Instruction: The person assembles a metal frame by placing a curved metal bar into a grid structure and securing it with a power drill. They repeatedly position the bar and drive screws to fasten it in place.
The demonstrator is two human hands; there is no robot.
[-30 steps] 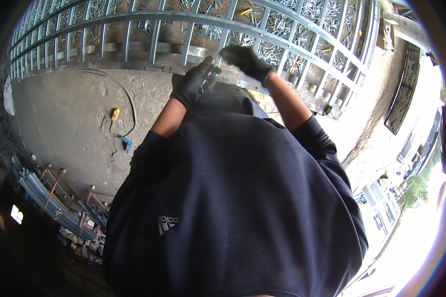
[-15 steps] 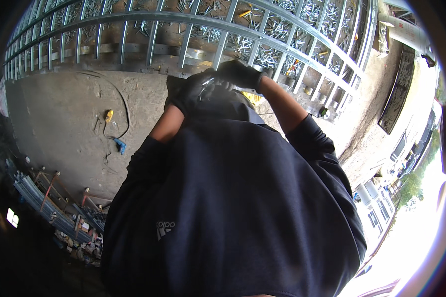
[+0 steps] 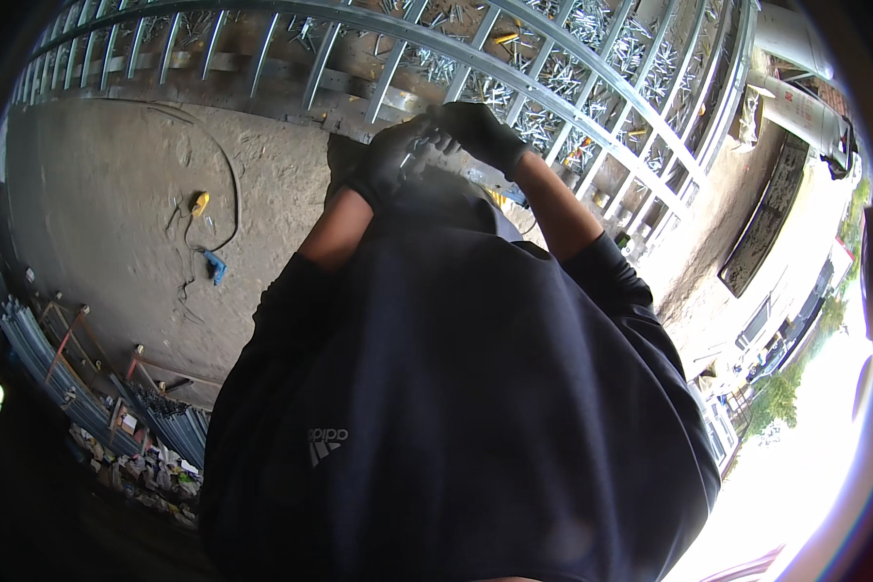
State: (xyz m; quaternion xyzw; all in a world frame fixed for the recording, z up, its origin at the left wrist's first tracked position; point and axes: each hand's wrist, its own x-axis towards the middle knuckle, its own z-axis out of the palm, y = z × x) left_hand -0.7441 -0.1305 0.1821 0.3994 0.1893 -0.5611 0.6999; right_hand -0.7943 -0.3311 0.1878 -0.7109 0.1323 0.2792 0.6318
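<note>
My left hand [image 3: 390, 163], in a dark glove, is curled in front of my lap around a small shiny metal piece [image 3: 410, 157], slim like a bolt or pin. My right hand [image 3: 482, 134], also gloved, meets it from the right with its fingers bent down against the left fingertips. Whatever the right fingers pinch is hidden. Just beyond both hands runs a galvanized metal frame [image 3: 475, 64] with long rails and many crossbars. Short silvery metal pieces [image 3: 543, 107] lie scattered in heaps beneath and between its bars.
On the concrete floor [image 3: 97, 194] at left lie a yellow power tool [image 3: 200, 205], a blue drill [image 3: 215, 268] and a dark cable [image 3: 233, 184]. Stacked metal profiles [image 3: 53, 364] and litter [image 3: 150, 480] sit at lower left. A long dark trough-like piece [image 3: 764, 218] lies at right.
The view has turned a little, so the floor tools appear farther left. My hands stay together; the right one's back is tilted more to the right.
</note>
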